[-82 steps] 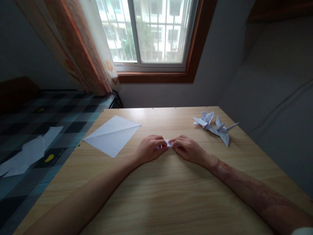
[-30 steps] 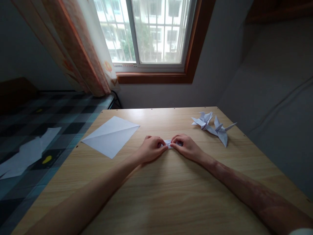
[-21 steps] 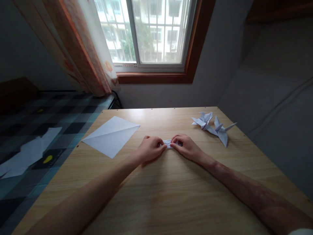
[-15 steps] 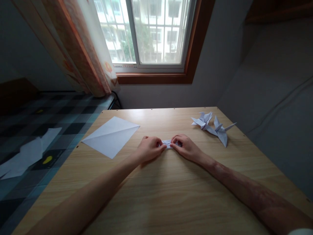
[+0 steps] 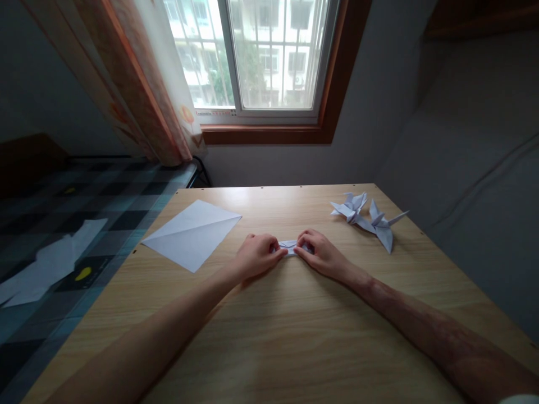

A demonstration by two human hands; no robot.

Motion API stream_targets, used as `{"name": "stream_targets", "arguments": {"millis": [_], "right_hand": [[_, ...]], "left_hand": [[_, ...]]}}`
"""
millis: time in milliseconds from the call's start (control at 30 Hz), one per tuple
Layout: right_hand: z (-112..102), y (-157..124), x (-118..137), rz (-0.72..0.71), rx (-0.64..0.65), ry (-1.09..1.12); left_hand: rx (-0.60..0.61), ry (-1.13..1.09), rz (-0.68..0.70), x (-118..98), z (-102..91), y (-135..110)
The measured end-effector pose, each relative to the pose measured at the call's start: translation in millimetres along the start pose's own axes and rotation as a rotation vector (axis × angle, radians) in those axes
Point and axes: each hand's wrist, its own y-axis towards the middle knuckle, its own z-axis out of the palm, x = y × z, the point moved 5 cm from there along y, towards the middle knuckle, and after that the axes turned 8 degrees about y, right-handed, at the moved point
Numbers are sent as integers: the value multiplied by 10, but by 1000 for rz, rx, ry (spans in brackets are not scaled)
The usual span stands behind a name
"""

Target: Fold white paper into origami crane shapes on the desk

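Note:
A small folded white paper piece (image 5: 289, 247) lies on the wooden table (image 5: 295, 336) near its middle. My left hand (image 5: 256, 256) pinches its left end with curled fingers. Its right end is pinched by my right hand (image 5: 320, 253), fingers curled too. Most of the piece is hidden under my fingers; only a short white strip shows between them. Both forearms rest low over the table.
A creased white sheet (image 5: 192, 233) lies flat on the table to the left. Two finished white paper cranes (image 5: 367, 218) sit at the far right. Off the table's left edge, a checked bed (image 5: 63, 224) holds loose white paper (image 5: 46, 266). A window and curtain are behind.
Both hands have stayed on the small folded piece, with only slight shifts of the fingers. The view has barely moved.

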Motion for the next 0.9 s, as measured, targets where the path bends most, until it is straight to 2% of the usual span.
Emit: {"name": "stream_targets", "arguments": {"millis": [900], "right_hand": [[3,-17,10,3,22,-49]], "left_hand": [[-79,67,81,60,45,-11]]}}
